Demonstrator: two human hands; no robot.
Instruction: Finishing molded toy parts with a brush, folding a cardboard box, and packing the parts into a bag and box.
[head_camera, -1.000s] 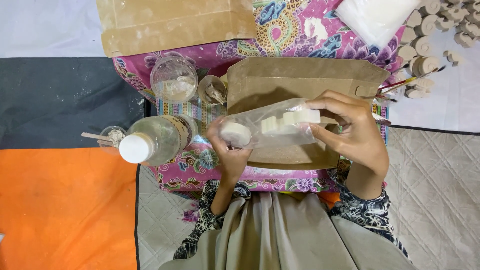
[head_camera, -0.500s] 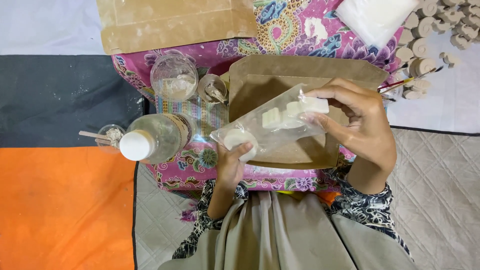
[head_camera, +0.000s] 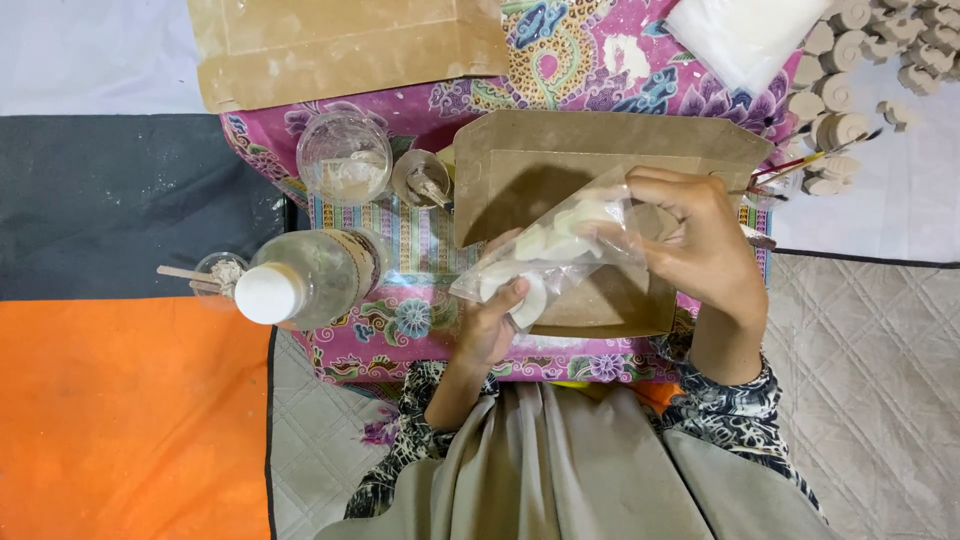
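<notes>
Your right hand (head_camera: 705, 250) has its fingers curled tight on the upper end of a clear plastic bag (head_camera: 545, 250) of white pieces, while your left hand (head_camera: 492, 325) pinches the lower end, thumb against a round white disc (head_camera: 528, 300) inside. The bag hangs tilted between your hands, right over a brown cardboard tray (head_camera: 600, 160). Under that is a pink patterned cloth (head_camera: 590, 60). Just left of your left fingers lies a clear bottle with a white cap (head_camera: 305, 280); past it sit a glass jar (head_camera: 343, 158) and a small cup with a stick (head_camera: 215, 272). Beyond your right fingers there's a pile of pale round pieces (head_camera: 840, 60). Further left is open black and orange mat (head_camera: 120, 400), and to your right, grey quilted fabric (head_camera: 870, 360).
</notes>
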